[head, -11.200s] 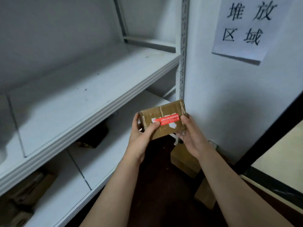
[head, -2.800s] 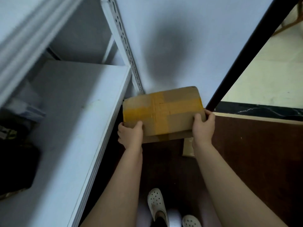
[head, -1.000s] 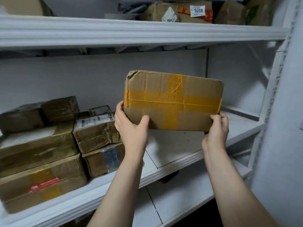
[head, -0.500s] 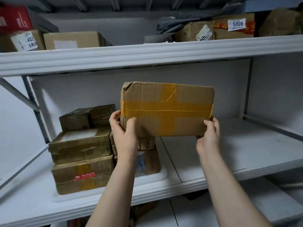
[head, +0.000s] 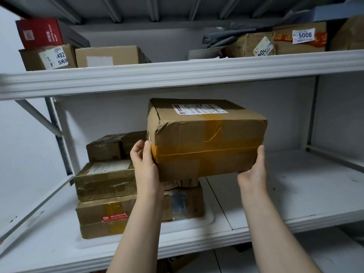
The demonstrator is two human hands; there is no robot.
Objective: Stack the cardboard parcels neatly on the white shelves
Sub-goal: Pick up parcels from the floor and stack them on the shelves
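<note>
Parcel now tipped flat, label up, vs upright 0.5 s ago. Left hand & right hand clamp its ends; stack sits just below-left of grip. Prob ready to set down.

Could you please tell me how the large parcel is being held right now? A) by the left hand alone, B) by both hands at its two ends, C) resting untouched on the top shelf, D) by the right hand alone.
B: the left hand and right hand each grip an end of the large parcel.
</note>
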